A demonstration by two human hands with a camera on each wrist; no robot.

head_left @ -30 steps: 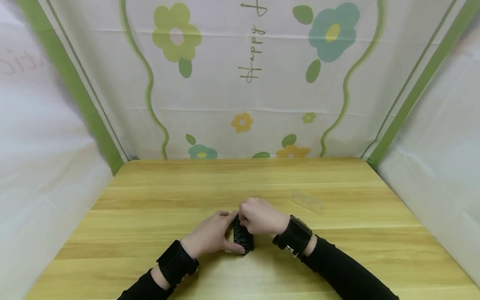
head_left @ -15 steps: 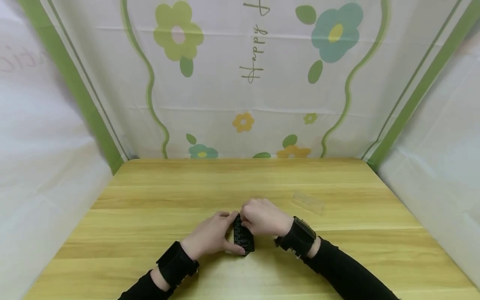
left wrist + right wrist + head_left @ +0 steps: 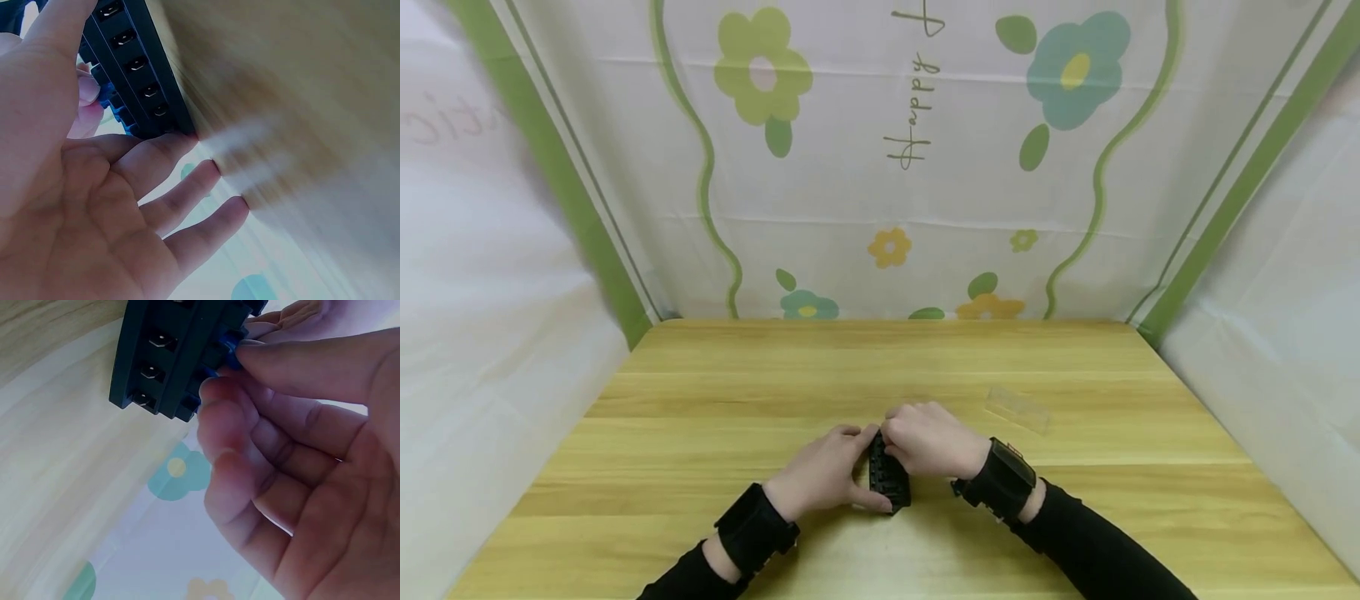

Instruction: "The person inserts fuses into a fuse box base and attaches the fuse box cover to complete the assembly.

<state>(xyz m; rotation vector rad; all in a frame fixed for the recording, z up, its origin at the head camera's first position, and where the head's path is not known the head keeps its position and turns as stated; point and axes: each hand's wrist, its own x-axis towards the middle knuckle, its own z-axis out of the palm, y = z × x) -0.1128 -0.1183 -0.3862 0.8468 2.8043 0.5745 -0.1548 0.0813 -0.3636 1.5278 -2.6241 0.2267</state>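
A black fuse box [image 3: 889, 485] with rows of slots stands on the table in the head view. Its side carries a row of metal terminals, seen on the box [image 3: 139, 65] in the left wrist view. My left hand [image 3: 818, 477] holds it by its two ends, thumb at the near end and fingertips at the far one. Above the far part, my right hand [image 3: 932, 442] pinches a small blue fuse [image 3: 230, 351] between thumb and forefinger, against the top of the box. The fingers cover most of the fuse, so how deep it sits is hidden.
A clear plastic cover [image 3: 1017, 410] lies on the wooden table [image 3: 737, 367], beyond the right hand and to its right. Flowered white cloth [image 3: 820, 183] hangs behind the table's far edge, with pale cloth at both sides.
The right hand has shifted very slightly to the right and nearer while keeping its pinch at the box. The left hand and the fuse box stay almost in place.
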